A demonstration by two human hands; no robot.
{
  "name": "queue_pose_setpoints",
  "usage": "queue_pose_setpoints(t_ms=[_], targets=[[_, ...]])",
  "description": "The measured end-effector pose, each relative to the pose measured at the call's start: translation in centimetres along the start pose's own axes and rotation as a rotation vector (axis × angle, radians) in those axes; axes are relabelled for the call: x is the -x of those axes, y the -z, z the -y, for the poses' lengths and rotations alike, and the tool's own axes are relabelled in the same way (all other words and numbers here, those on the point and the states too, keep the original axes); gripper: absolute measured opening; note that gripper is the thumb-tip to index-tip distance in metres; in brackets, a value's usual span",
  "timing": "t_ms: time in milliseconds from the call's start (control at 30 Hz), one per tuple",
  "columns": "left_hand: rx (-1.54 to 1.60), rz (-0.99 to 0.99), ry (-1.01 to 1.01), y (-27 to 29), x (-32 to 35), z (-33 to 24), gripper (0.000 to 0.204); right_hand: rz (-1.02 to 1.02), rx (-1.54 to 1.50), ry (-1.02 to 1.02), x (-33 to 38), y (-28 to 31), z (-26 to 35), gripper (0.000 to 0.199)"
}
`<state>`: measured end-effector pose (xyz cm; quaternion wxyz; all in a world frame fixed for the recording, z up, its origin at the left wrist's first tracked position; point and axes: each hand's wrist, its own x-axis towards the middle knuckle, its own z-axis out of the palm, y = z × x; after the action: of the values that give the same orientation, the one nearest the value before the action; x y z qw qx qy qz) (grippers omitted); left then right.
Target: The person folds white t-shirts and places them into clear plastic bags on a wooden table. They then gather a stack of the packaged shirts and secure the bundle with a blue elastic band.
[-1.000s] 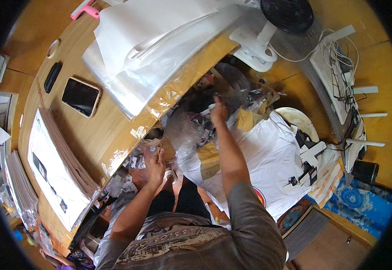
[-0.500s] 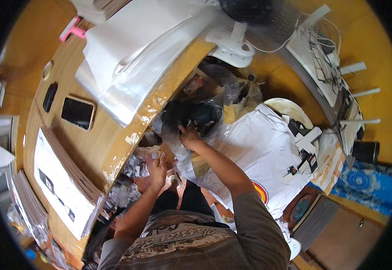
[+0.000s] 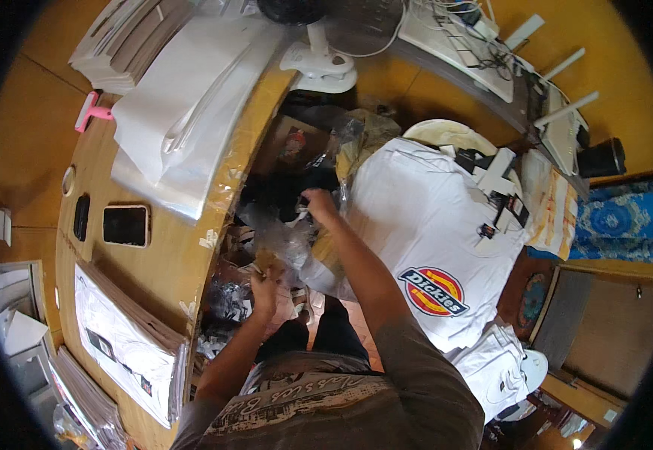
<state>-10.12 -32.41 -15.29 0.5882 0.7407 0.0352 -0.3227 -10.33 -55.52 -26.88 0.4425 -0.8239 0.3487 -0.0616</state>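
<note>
My right hand (image 3: 320,204) reaches into the gap beside the table, its fingers bent and pressed together at the edge of a dark bundle (image 3: 281,187). What they pinch is too small to make out. Crumpled clear plastic (image 3: 289,238) lies just below that hand. My left hand (image 3: 263,289) is lower and nearer to me, with its fingers closed. A blurred tan-brown shape (image 3: 269,262) shows at its fingertips, and I cannot tell what it is. Right of my right forearm lies a white T-shirt (image 3: 386,202) with a red, yellow and dark print.
On the wooden table (image 3: 161,281) at left lie a phone (image 3: 126,226), clear plastic sheets (image 3: 214,161) and a stack of bagged white garments (image 3: 120,345). A white clip fan (image 3: 319,67) sits at its far corner. Black and white tags (image 3: 503,187) rest on the shirts.
The whole view has swung, showing more of the white shirts. My left hand, earlier with fingers stretched out, is now closed at a brownish shape. My right hand stays by the dark bundle.
</note>
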Motion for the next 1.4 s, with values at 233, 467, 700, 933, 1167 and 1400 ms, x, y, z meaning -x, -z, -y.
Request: queue_pose_setpoints(t_ms=[233, 467, 700, 933, 1167, 1400], targets=[[0.02, 0.177, 0.098, 1.9, 1.3, 0.8, 0.028, 0.165, 0.55, -0.003, -4.9, 2.0, -6.3, 0.038], [0.142, 0.103, 0.236, 2.3, 1.9, 2.9, 0.03, 0.113, 0.274, -0.195, -4.5, 2.6, -4.7, 0.043], [0.12, 0.168, 0.277, 1.7, 1.3, 3.6, 0.025, -0.144, 0.437, -0.079, -4.2, -0.5, -8.6, 0.03], [0.11, 0.172, 0.296, 0.0, 1.3, 3.5, 0.036, 0.213, 0.719, 0.042, -2.5, 2.6, -3.2, 0.029], [0.17, 0.201, 0.438, -1.4, 0.6, 0.3, 0.058, 0.096, 0.634, -0.086, -4.2, 4.9, -1.1, 0.033], [0.333, 0.278, 0.17, -4.7, -1.6, -2.2, 0.043, -0.116, 0.499, -0.144, -5.2, 12.2, 3.4, 0.051]])
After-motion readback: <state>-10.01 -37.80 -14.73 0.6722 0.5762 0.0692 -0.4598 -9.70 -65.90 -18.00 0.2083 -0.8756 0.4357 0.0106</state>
